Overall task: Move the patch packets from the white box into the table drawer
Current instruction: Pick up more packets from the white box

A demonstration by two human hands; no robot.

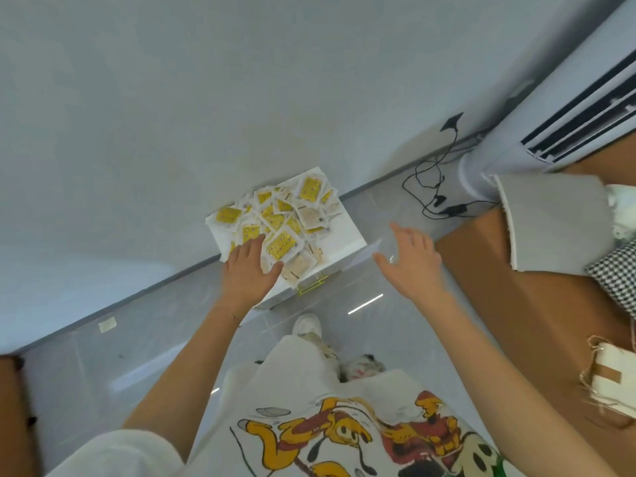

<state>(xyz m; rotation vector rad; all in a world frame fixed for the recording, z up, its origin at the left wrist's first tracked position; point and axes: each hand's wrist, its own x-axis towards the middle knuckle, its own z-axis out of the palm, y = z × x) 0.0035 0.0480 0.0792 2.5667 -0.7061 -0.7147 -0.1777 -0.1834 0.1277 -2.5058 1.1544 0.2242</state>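
Note:
A white box [347, 232] stands on the grey floor against the wall, heaped with several yellow and beige patch packets [282, 244]. My left hand [249, 270] reaches over the box's near left corner, fingers straight, fingertips at the packets; it holds nothing. To the right of the box my right hand [411, 259] hovers open, fingers spread, apart from the box and the packets. The brown table [488, 270] runs along the right side. Its drawer is not visible.
Grey cloth [554, 218], checkered fabric [616, 280] and a cream pouch [609, 380] lie on the table. A white standing air conditioner [557, 108] and black cables [433, 187] are at the back right. A beige packet [107, 325] lies on the floor at left. My feet stand below the box.

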